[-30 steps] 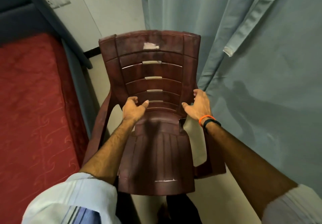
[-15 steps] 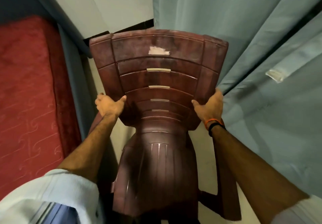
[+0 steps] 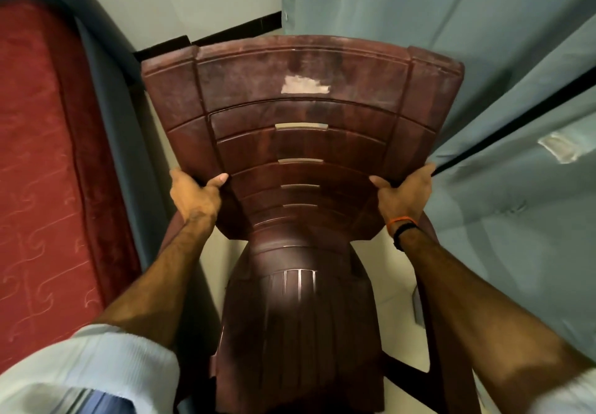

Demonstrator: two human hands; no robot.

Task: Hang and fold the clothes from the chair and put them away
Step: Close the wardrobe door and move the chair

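Head view: chair (image 3: 300, 142) bare, no clothes on it or anywhere in sight. Left hand (image 3: 193, 196) grasps left edge of backrest, thumb hooked over front. Right hand (image 3: 404, 196) grasps right edge, thumb on front, fingers behind. Chair between bed (image 3: 45, 162) at left and curtain (image 3: 503, 68) at right, backrest edge just beside curtain. Judged step: shifting emptied chair. To do well: hold both sides level, move straight down gap, avoid snagging curtain or knocking bed frame, set all legs down together.

chair (image 3: 300, 107): dark brown | bedcover (image 3: 42, 155): red, swirl pattern | curtain (image 3: 419, 10): grey-blue
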